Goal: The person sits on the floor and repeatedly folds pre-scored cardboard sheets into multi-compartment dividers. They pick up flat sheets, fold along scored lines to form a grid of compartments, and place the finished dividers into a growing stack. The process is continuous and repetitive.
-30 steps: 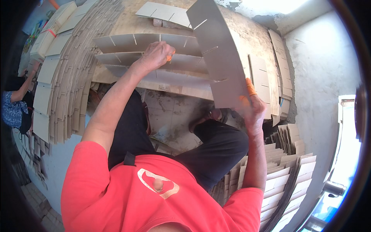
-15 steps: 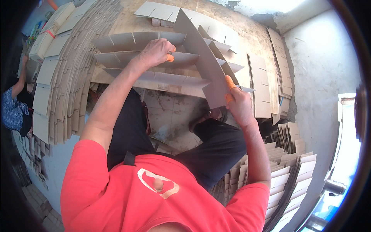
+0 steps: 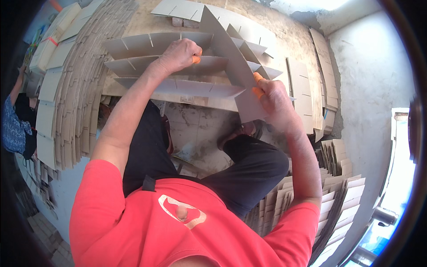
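Several slotted grey cardboard strips stand on edge before me, crossing in a partly joined grid. Three long strips run left to right; my left hand (image 3: pixel 180 55) is closed over the top edge of the middle strip (image 3: pixel 133 66). A tall crosswise strip (image 3: pixel 229 58) slants over their right part. My right hand (image 3: pixel 275 98) is closed at the near right side of this crosswise strip, fingertips by its upper edge; the hand hides the nearest joint. The front long strip (image 3: pixel 187 87) stands closest to me. Orange coverings show on fingers of both hands.
The grid rests on a wooden table (image 3: pixel 213 103). Flat slotted cardboard sheets (image 3: pixel 191 10) lie at its far side, with more sheets (image 3: pixel 300 89) at right. Tall cardboard stacks (image 3: pixel 73 80) line the left; others (image 3: pixel 338 200) stand low right. Another person's patterned sleeve (image 3: pixel 15 124) shows far left.
My right hand has moved up and slightly away from me along the crosswise strip. My left hand has shifted slightly up and left, still on the middle strip.
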The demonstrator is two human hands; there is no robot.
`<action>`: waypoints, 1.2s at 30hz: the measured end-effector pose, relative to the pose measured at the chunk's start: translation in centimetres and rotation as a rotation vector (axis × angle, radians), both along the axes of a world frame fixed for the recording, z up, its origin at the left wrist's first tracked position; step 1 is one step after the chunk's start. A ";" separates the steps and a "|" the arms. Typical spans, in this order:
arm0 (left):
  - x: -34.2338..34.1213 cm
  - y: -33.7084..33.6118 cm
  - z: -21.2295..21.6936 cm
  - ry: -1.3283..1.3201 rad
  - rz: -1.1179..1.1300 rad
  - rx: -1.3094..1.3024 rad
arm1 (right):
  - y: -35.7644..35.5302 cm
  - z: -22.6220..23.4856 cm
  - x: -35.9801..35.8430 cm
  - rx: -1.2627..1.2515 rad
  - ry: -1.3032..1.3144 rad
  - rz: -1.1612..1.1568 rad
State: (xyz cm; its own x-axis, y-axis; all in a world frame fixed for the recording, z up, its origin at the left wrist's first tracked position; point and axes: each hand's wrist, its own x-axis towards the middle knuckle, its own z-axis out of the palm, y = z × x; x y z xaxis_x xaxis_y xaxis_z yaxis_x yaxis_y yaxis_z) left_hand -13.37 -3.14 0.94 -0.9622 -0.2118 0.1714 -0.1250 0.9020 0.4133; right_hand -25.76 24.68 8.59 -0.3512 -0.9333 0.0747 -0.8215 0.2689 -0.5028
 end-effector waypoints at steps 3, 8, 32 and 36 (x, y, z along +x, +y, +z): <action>0.1 0.0 0.6 -0.022 -0.001 0.020 | -0.1 0.8 0.4 -0.021 -0.084 -0.003; -0.2 -0.3 -0.3 -0.007 0.000 -0.049 | -0.1 -2.0 0.7 0.041 0.125 -0.057; 0.5 6.3 0.6 0.324 -0.237 -0.083 | 0.3 -3.5 -0.8 -0.038 0.012 -0.091; -1.9 4.0 -1.2 0.346 -0.107 -0.316 | 0.4 -2.6 -0.6 -0.024 0.047 -0.085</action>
